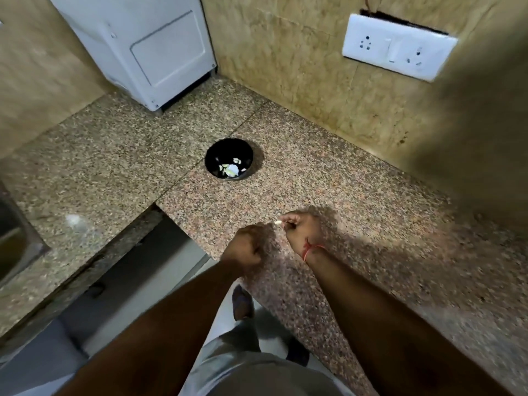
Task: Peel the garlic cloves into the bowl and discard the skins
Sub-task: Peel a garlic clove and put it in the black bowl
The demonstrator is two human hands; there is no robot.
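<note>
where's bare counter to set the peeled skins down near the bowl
Bare granite lies right of the black bowl, toward the socket wall, and between bowl and hands. Also left of the bowl, up to the white appliance. The near edge is busy: left hand and right hand work there.

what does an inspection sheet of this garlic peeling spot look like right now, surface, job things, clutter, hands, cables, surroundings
surface: speckled granite counter, L-shaped, with a seam line running past the bowl.
job's things: black bowl on the counter, holding a few pale garlic pieces; one small pale garlic clove at the right hand's fingertips.
clutter: a faint whitish patch on the left counter section; too blurred to identify.
grippers: left hand curled in a fist, contents not visible; right hand pinches the clove, red thread on its wrist.
cables: a thin wire above the socket plate.
surroundings: white appliance in the corner, wall socket plate, sink edge far left.
</note>
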